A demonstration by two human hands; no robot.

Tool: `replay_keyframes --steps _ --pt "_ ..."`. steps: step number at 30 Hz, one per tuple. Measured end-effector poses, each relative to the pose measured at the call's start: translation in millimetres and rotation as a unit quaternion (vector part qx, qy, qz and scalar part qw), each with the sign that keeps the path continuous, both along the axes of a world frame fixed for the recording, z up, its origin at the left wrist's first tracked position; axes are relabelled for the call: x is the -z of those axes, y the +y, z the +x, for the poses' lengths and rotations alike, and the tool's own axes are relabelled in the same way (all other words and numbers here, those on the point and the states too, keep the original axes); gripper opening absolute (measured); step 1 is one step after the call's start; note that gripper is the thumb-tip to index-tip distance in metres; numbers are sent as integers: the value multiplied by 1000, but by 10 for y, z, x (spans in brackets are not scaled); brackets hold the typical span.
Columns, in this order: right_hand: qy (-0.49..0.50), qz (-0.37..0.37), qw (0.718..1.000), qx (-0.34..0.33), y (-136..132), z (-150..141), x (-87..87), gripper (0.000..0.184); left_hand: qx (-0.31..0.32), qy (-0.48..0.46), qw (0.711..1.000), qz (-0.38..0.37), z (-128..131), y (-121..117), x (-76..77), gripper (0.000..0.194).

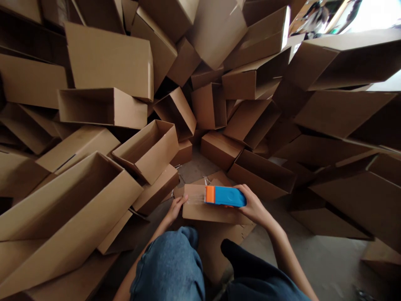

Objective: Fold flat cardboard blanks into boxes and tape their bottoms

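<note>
A small cardboard box (203, 214) lies in front of my knees with its long side toward me. My right hand (250, 205) is wrapped round the rear end of a blue and orange tape dispenser (228, 196), whose orange head rests over the top of the box. Clear tape (194, 197) runs from that head toward the box's left end. There, my left hand (178, 205) grips the corner, fingertips at the top edge near the tape. Part of the right hand's grip is hidden behind the dispenser.
Piled cardboard boxes, many open-ended, surround me, including a long open box (78, 213) at left and another open box (263, 173) at right. Flat cardboard (216, 246) lies beneath the work on the grey floor (326, 259). A person (316, 19) is far off at upper right.
</note>
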State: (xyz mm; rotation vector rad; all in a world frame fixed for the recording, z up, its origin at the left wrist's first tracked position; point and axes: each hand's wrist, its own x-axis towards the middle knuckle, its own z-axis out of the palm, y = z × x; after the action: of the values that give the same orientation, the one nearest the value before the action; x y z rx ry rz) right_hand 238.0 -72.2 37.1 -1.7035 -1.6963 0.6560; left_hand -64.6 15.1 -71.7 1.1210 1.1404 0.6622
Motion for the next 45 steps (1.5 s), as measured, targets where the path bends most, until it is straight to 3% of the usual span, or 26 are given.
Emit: replay_keyframes --steps 8,16,21,26,32,38,45 --pt "-2 9 1000 2 2 2 12 40 -8 0 1000 10 18 25 -45 65" --pt "3 -5 1000 0 10 8 -1 40 -35 29 995 84 38 -40 61 68" --pt "-2 1 1000 -1 8 15 11 41 -45 23 995 81 43 -58 127 68" --pt "-1 4 1000 2 6 19 26 41 -51 -25 998 37 44 -23 78 68" --pt "2 3 1000 4 9 17 35 39 -36 -65 994 -76 8 14 11 59" --pt "13 9 1000 0 2 18 17 37 -32 -106 970 -216 -44 53 37 46" --pt "12 -1 1000 2 3 18 14 39 -24 -89 963 -254 -75 109 -60 43"
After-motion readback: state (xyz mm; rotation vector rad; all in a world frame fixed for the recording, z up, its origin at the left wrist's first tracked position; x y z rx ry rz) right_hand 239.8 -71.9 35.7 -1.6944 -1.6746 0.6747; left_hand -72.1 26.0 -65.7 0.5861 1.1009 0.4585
